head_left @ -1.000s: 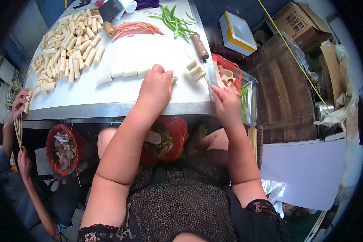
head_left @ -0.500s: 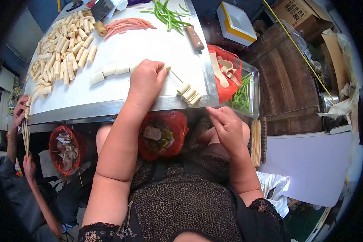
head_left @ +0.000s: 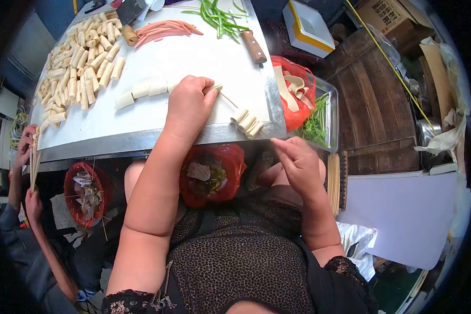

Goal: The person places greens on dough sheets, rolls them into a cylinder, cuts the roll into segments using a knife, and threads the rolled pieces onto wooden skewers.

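Several pale rolls [head_left: 247, 122] sit threaded on a thin skewer [head_left: 228, 99] over the table's front edge. My right hand [head_left: 296, 159] pinches the skewer's near end. At its other end my left hand [head_left: 191, 103] is closed on a pale roll [head_left: 218, 87], its fingertips at the skewer's tip. To the left of that hand, a row of white rolls [head_left: 141, 90] lies on the white tabletop [head_left: 183, 57]. A large pile of beige rolls [head_left: 83, 63] covers the left side. Pink strips [head_left: 167, 31], green pepper strips [head_left: 220, 20] and a wooden-handled knife [head_left: 254, 47] lie farther back.
At the far left a co-worker's hands [head_left: 32, 201] hold skewers. Red-lined bins [head_left: 70, 196] stand below the table. On the right are a red bag [head_left: 298, 118], a metal tray of greens [head_left: 334, 120], a bundle of skewers [head_left: 332, 183] and a white box [head_left: 310, 29].
The skewer with its rolls has come nearer and lower, off the knife's side, with my right hand on its end. My left hand has shifted slightly left in the view.
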### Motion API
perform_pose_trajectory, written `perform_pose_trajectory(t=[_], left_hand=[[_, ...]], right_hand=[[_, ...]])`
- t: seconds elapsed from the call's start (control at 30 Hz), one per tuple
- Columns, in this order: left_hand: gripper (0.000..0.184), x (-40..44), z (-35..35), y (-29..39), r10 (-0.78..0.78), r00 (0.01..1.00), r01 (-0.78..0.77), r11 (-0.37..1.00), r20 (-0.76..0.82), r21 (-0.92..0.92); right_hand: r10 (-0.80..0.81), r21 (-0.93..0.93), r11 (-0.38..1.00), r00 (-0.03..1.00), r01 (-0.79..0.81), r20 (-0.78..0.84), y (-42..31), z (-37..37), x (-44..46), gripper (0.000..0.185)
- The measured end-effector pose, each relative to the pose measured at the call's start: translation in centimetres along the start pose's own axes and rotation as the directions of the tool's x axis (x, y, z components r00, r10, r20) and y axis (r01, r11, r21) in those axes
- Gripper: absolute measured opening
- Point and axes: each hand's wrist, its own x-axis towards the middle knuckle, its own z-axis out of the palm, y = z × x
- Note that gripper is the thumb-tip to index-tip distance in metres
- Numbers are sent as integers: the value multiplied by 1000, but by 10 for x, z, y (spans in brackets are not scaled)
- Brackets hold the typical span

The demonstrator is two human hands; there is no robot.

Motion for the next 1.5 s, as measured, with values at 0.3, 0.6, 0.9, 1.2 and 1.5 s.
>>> perform_pose_trajectory(t=[0.3, 0.6, 0.9, 1.2, 1.5], left_hand=[[16, 1, -2, 4, -2, 1000, 2, 1000, 23, 2], [13, 4, -8, 2, 105, 992, -105, 995, 71, -6], [17, 4, -8, -9, 116, 990, -115, 993, 79, -21], [50, -59, -5, 49, -246, 823, 497, -123, 512, -859], [40, -116, -60, 60, -302, 844, 486, 80, 444, -870]], right_hand=[[0, -1, 1000, 998, 0, -56, -4, 17, -1, 19], [-60, -115, 992, 997, 54, -48, -11, 19, 17, 16], [-127, -206, 972, 991, 114, -49, -12, 41, 46, 14], [-187, 70, 980, 982, 189, -31, -27, 31, -11, 18], [279, 16, 954, 872, -299, -402, 156, -58, -114, 30]])
